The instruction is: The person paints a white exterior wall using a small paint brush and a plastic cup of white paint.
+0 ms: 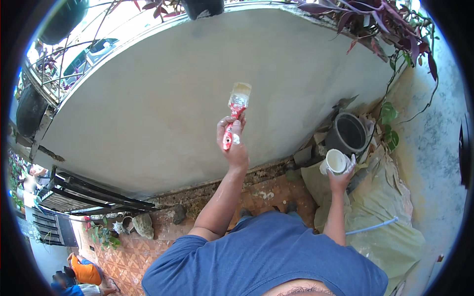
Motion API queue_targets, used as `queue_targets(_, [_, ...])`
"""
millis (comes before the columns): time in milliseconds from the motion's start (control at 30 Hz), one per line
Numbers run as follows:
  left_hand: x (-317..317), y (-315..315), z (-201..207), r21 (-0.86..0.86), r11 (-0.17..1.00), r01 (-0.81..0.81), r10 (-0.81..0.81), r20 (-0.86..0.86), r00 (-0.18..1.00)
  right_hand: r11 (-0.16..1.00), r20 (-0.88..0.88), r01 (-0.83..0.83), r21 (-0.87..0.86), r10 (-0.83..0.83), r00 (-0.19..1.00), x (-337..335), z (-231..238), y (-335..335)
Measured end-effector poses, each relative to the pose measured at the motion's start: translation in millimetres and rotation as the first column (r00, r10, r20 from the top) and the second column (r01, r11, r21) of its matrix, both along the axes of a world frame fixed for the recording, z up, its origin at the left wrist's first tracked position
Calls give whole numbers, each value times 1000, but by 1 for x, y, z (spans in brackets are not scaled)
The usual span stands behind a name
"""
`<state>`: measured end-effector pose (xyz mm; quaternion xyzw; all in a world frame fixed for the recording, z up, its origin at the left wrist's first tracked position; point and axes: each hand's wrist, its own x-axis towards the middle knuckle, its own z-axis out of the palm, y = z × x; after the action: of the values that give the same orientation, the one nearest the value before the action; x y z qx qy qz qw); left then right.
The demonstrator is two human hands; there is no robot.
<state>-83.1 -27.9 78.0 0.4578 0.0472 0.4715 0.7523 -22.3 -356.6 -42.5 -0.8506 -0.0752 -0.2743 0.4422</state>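
My left hand point(232, 135) is closed round the red handle of a paintbrush point(238, 101), stretched out in front of the low grey wall point(163, 108). The brush points upward, its pale bristles over the wall's face; whether they touch it I cannot tell. A white, paint-smeared cup point(335, 162) is gripped in my right hand point(343, 178), lower and to the right. The cup's mouth faces up, and its inside looks pale. White paint marks both hands.
Beyond the cup stands a dark bucket point(348, 133). A greenish sheet point(380, 212) with a light blue tube point(373, 226) covers the floor at right. Purple-leaved plants point(380, 22) overhang the wall. A black metal gate point(89, 192) and two people point(84, 274) are at left.
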Motion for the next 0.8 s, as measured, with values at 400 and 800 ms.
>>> queue_targets(400, [109,-49,36,-4,979,-205,202,187,961,994,-4,113,-12,-113,994,30,-11,-113])
queue_targets(800, [152,-62,-149,-374,858,-353,299,-197,934,997,-15,42,68,-42,999,102,-14,-181])
